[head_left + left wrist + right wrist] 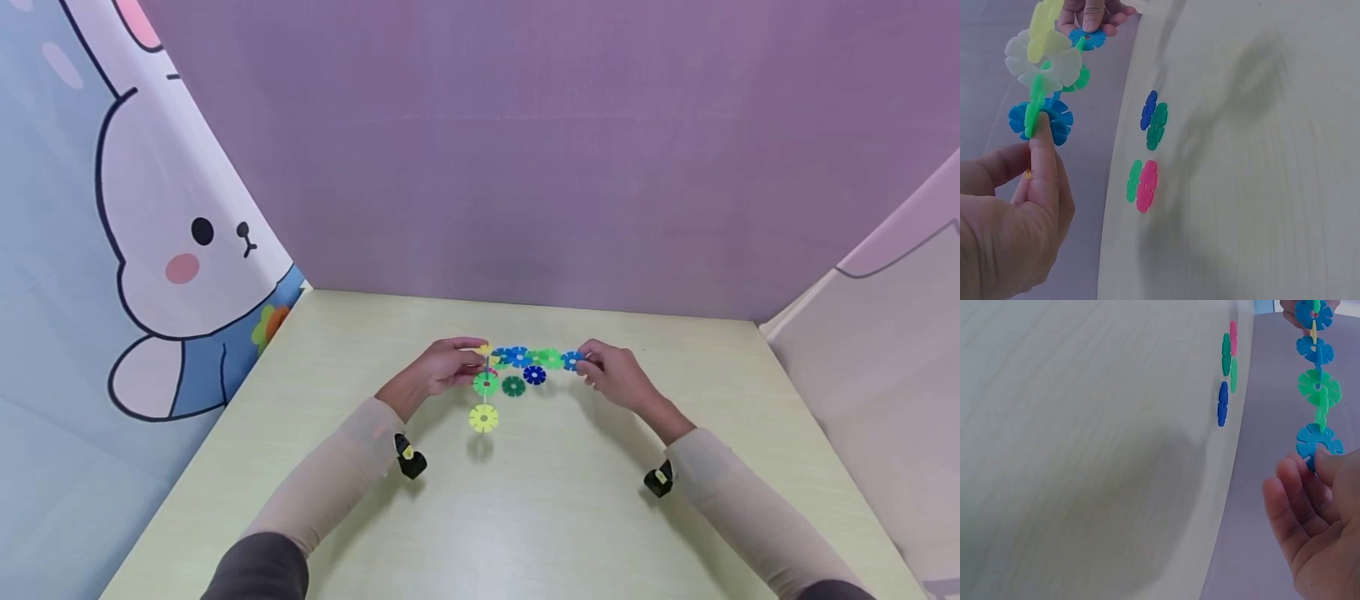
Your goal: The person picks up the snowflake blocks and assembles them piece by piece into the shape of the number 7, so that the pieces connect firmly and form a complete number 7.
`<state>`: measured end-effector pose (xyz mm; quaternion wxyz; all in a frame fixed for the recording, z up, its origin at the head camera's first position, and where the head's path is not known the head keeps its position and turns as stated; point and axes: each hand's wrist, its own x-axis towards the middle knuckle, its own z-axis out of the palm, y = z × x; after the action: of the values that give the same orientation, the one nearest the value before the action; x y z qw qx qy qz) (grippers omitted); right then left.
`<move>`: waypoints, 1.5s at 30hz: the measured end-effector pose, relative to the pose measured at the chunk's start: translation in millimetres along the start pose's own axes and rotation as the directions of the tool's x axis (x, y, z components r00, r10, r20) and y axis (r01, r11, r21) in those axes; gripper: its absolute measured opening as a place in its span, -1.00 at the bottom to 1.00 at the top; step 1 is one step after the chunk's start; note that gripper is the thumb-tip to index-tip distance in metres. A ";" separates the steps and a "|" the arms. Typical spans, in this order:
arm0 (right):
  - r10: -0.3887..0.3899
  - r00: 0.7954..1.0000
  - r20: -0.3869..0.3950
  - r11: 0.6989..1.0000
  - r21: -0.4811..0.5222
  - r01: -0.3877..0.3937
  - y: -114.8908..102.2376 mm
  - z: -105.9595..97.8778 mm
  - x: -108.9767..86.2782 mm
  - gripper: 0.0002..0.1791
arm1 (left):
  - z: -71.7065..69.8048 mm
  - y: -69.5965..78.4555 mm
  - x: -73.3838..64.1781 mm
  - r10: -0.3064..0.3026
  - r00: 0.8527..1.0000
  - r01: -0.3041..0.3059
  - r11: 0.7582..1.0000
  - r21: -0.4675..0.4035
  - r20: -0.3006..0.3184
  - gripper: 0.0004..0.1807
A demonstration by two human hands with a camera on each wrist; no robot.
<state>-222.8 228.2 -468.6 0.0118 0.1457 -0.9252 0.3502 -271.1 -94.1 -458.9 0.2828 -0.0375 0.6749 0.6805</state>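
Disc chain (519, 357) runs sideways between both hands, about equally near: left hand (448, 364) pinches its corner, branch (483, 427) jutting nearside of those fingers (1044, 169); right hand (617, 375) pinches the blue end disc (570, 356).

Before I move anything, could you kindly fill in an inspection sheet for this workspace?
Surface: pale table, light wood-look top, with shadows falling on it.
Job's things: chain of slotted discs, held above the table; loose on the table, a dark blue disc, dark green disc, pink disc and light green disc.
Clutter: nothing seen besides those discs.
Hands: left hand pinches the chain; right hand pinches the blue end disc.
Cables: nothing seen.
Surroundings: purple backdrop behind the table; rabbit-printed cloth on the left.
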 end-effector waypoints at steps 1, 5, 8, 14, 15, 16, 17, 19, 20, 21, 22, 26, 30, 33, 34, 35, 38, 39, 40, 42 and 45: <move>-0.004 1.000 -0.002 1.000 -0.001 0.004 -0.2 -0.1 0.5 -0.92 | 0.3 0.4 -0.3 -0.001 1.000 0.001 1.000 0.002 0.000 -0.53; -0.024 1.000 -0.017 1.000 -0.011 0.024 -0.9 0.1 1.2 -0.93 | 1.2 1.6 -0.9 -0.005 1.000 0.005 1.000 0.005 0.000 -0.53; -0.030 0.999 -0.027 0.999 -0.021 0.030 -0.7 1.4 0.4 -0.94 | 1.6 1.1 -0.4 -0.006 1.000 0.006 1.000 0.001 0.005 -0.51; -0.047 0.998 -0.044 0.997 -0.056 0.045 -0.5 3.7 -2.0 -0.95 | 2.8 0.4 -1.0 -0.018 1.000 0.018 1.000 0.005 -0.002 -0.53; -0.051 0.997 -0.049 0.997 -0.060 0.048 -0.9 3.9 -2.2 -0.95 | 3.0 0.4 -1.1 -0.018 1.000 0.018 1.000 0.007 -0.001 -0.52; -0.055 0.997 -0.054 0.997 -0.064 0.052 -1.3 4.0 -2.5 -0.95 | 3.4 0.6 -1.3 -0.018 1.000 0.018 1.000 0.007 0.001 -0.52; -0.059 0.997 -0.059 0.996 -0.068 0.055 -1.8 4.0 -2.7 -0.95 | 3.5 0.5 -1.4 -0.019 1.000 0.019 1.000 0.010 0.002 -0.51; -0.068 0.996 -0.064 0.995 -0.075 0.063 -2.2 3.9 -3.5 -0.95 | 3.4 0.3 -1.6 -0.024 1.000 0.024 1.000 0.012 0.011 -0.50; -0.072 0.995 -0.065 0.995 -0.078 0.067 -2.5 3.8 -4.1 -0.95 | 3.4 0.2 -1.8 -0.028 1.000 0.028 1.000 0.014 0.014 -0.49; -0.078 0.995 -0.066 0.994 -0.081 0.073 -2.5 3.7 -4.5 -0.95 | 3.3 -0.1 -1.6 -0.032 0.999 0.032 0.999 0.016 0.015 -0.49; -0.083 0.994 -0.066 0.994 -0.083 0.077 -2.7 3.6 -5.0 -0.95 | 3.0 -0.3 -1.5 -0.036 0.999 0.036 0.999 0.017 0.015 -0.49; -0.100 0.993 -0.066 0.991 -0.091 0.093 -3.9 3.6 -6.4 -0.95 | 2.4 0.0 -2.3 -0.042 0.999 0.042 0.999 0.019 0.013 -0.51; -0.105 0.992 -0.073 0.991 -0.085 0.099 -4.1 4.3 -7.1 -0.95 | 1.9 0.7 -3.2 -0.035 0.999 0.034 0.999 0.019 0.024 -0.49; -0.107 0.990 -0.087 0.992 -0.081 0.100 -3.0 6.0 -7.4 -0.94 | 1.5 0.5 -3.6 -0.029 0.999 0.029 0.999 0.018 0.031 -0.48; -0.110 0.990 -0.090 0.991 -0.081 0.103 -2.5 6.7 -7.7 -0.95 | 1.2 0.2 -3.4 -0.029 0.999 0.028 0.999 0.016 0.032 -0.48; -0.112 0.989 -0.096 0.991 -0.080 0.104 -2.4 7.2 -7.8 -0.95 | 1.0 -0.1 -3.4 -0.027 0.999 0.026 1.000 0.015 0.032 -0.48; -0.118 0.987 -0.112 0.991 -0.077 0.109 -2.5 8.5 -7.6 -0.94 | 1.5 -0.6 -3.5 -0.024 0.999 0.024 1.000 0.009 0.036 -0.49; -0.122 0.986 -0.115 0.990 -0.084 0.112 -2.6 8.8 -7.3 -0.94 | 1.8 -0.5 -3.7 -0.024 0.999 0.024 1.000 0.007 0.036 -0.50; -0.124 0.985 -0.116 0.989 -0.090 0.114 -3.1 8.9 -7.1 -0.93 | 2.1 -0.5 -3.7 -0.024 0.999 0.024 1.000 0.003 0.036 -0.50; -0.128 0.985 -0.118 0.987 -0.108 0.116 -4.5 8.8 -6.2 -0.93 | 3.0 -0.1 -4.1 -0.019 0.999 0.019 1.000 0.001 0.036 -0.50; -0.131 0.984 -0.117 0.983 -0.141 0.114 -6.1 8.3 -5.3 -0.93 | 3.7 0.6 -4.1 -0.009 0.999 0.009 1.000 0.000 0.031 -0.51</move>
<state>-215.4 219.8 -471.6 0.1015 0.1788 -0.9333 0.2944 -266.7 -92.0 -456.3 0.2964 -0.0299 0.6702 0.6798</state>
